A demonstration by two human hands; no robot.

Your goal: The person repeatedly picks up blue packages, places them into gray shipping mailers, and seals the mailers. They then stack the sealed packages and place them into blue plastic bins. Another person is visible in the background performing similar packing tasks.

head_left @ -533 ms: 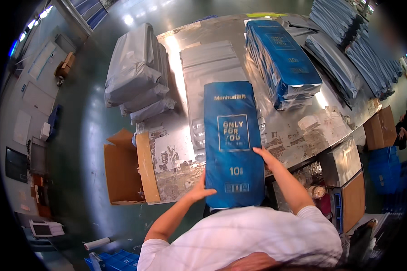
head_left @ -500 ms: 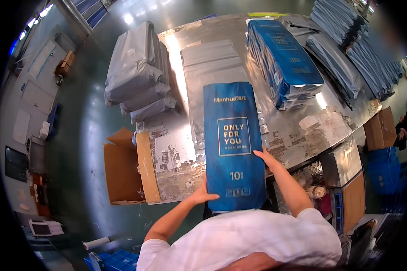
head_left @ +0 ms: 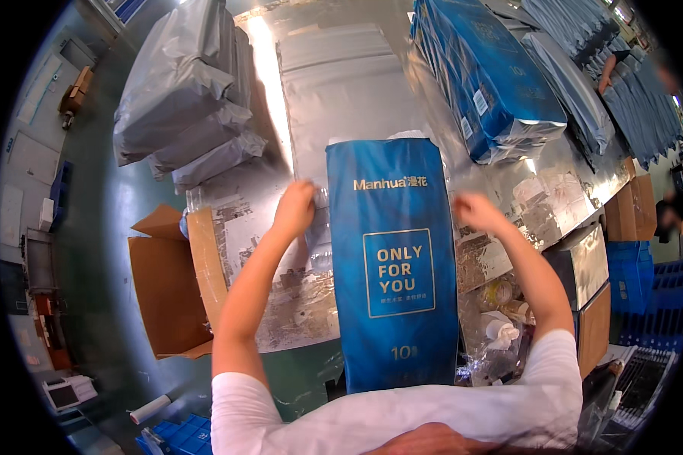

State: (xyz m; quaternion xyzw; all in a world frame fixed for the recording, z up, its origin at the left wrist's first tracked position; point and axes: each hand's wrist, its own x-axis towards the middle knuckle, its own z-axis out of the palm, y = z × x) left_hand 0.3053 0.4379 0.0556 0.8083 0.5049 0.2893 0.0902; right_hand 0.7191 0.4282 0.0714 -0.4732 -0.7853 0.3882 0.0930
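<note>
A tall blue plastic-wrapped pack [head_left: 395, 341] with pale printing lies before me, its near end against my white shirt. Beside its upper left edge is my left hand [head_left: 296, 206], fingers curled closed next to the grey plastic bags. My right hand [head_left: 476, 212] is at the upper right side of the pack, also curled and a little blurred. Whatever either hand pinches, if anything, is hidden. Neither hand is on the pack's printed front. Flat grey plastic bags [head_left: 341, 83] lie on the metal table [head_left: 300, 303], partly under the pack's far end.
Filled grey bags [head_left: 174, 91] are stacked at the far left. More blue packs [head_left: 493, 68] stand at the far right, beside heaped grey bags [head_left: 577, 91]. An open cardboard box [head_left: 167, 288] is at the table's left edge; bins [head_left: 630, 273] and cartons are on the right.
Both hands have let go of the blue pack's sides and moved forward to its far end. The pack appears closer to me, and the view has shifted forward.
</note>
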